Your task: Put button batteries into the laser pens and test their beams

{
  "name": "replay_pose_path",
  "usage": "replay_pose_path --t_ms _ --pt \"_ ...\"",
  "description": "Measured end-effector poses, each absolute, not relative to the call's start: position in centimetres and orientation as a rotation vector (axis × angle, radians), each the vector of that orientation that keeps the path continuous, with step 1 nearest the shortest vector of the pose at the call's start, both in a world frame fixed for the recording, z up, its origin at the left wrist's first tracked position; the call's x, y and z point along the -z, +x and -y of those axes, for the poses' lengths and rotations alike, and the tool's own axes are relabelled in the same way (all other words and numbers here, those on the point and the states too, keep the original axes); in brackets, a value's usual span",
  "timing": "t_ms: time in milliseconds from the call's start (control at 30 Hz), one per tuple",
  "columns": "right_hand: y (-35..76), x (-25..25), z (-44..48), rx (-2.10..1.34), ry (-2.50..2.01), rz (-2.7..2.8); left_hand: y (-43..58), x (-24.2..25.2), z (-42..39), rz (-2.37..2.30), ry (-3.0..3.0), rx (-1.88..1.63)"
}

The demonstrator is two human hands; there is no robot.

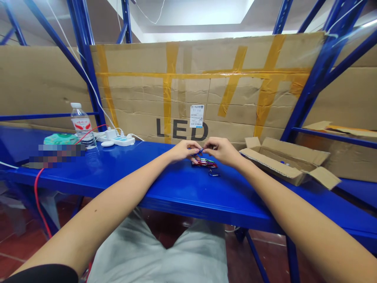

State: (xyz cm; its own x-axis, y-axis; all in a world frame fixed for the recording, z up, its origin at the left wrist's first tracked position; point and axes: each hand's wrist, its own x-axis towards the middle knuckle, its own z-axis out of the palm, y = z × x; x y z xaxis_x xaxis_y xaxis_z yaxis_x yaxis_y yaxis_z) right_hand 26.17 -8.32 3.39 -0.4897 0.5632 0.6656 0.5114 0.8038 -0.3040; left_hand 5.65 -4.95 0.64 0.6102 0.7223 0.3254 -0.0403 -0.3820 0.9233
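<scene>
Just above the blue table (pixel 176 184), my left hand (pixel 183 151) and my right hand (pixel 221 151) meet, fingers closed in a pinch. Between their fingertips is a small blue metallic piece (pixel 200 150); the fingers cover much of it, so its kind does not show. Right below lies a small row of shiny red, green and purple metallic pieces (pixel 205 162), close to my left fingertips. A separate blue clip, curved like a carabiner (pixel 213 173), rests on the table nearer to me.
At the right stands an open cardboard box (pixel 271 163) with small blue and whitish items inside. A water bottle (pixel 83 127), a green packet (pixel 60 138) and a white power strip (pixel 123 140) occupy the left. Behind, a large cardboard panel (pixel 141 94) spans blue rack posts.
</scene>
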Motion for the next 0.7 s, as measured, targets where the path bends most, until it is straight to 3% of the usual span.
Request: replay_pose_path --t_ms 500,700 --pt "26.43 -3.84 8.61 -0.073 -0.787 2.156 5.72 -0.98 5.33 -0.568 1.762 -0.933" --pt "26.65 -3.98 8.77 -0.272 -0.853 2.146 5.87 -0.93 5.38 -0.603 1.742 -0.976"
